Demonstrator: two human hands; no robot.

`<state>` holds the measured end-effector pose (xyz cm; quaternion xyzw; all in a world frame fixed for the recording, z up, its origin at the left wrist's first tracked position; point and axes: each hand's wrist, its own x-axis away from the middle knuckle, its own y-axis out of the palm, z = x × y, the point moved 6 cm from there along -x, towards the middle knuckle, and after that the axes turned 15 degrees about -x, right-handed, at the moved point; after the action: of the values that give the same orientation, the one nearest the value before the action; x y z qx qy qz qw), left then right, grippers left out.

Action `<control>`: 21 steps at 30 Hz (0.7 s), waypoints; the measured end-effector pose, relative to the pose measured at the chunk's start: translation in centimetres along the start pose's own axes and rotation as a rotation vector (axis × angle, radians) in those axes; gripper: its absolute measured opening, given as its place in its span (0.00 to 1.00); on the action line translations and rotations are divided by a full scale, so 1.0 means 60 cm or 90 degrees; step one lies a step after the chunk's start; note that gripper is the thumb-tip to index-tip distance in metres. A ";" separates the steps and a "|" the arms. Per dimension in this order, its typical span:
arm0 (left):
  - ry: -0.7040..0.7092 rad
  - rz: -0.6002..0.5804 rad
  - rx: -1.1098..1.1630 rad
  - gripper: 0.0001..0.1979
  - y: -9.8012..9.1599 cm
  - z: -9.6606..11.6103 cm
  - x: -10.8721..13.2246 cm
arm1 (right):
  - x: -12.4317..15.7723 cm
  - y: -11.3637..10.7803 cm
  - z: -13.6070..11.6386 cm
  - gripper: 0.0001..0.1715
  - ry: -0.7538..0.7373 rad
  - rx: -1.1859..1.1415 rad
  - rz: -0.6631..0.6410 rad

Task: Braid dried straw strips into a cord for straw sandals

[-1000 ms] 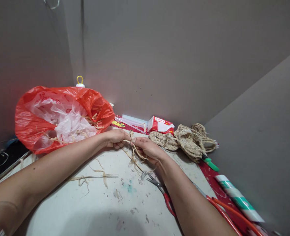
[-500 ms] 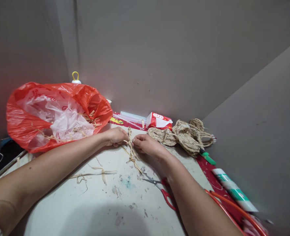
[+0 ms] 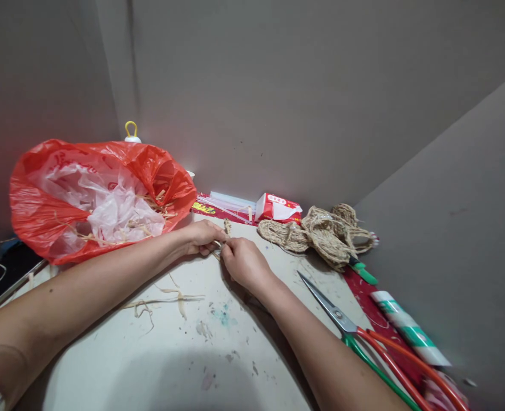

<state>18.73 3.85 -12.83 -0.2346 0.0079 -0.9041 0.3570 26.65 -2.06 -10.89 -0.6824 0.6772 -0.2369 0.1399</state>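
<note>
Near the far side of the white table, my left hand (image 3: 204,235) and my right hand (image 3: 244,260) meet with fingers closed. Both pinch a braided straw piece (image 3: 227,226), whose upper tip sticks up between them. My right hand covers most of its lower part. A thin pale strand loops beside the left fingertips. Loose straw strips (image 3: 166,301) lie on the tabletop below my left forearm.
A red plastic bag (image 3: 51,205) with straw stands at left. Straw rope coils (image 3: 324,234), a red tissue pack (image 3: 278,208), a green-handled tool (image 3: 364,274), large shears (image 3: 340,319) and a green-and-white roll (image 3: 410,328) line the far and right edges.
My right hand has moved slightly down and left over the straw piece, closing up to my left hand. My right forearm now hides the small red-handled scissors, and the large shears' blades show.
</note>
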 end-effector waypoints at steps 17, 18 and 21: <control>0.005 0.017 0.034 0.09 -0.009 0.003 0.010 | 0.094 0.001 -0.133 0.12 -0.213 0.160 -0.165; 0.009 0.014 0.035 0.08 -0.010 0.003 0.010 | 0.091 -0.028 -0.146 0.12 -0.211 0.089 -0.125; 0.008 0.008 0.044 0.08 -0.013 0.002 0.009 | 0.071 -0.117 -0.144 0.13 -0.140 -0.007 0.032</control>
<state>17.97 4.10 -12.34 -0.2167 -0.0196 -0.9031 0.3703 28.12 -4.87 0.60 -0.6876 0.6762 -0.1535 0.2156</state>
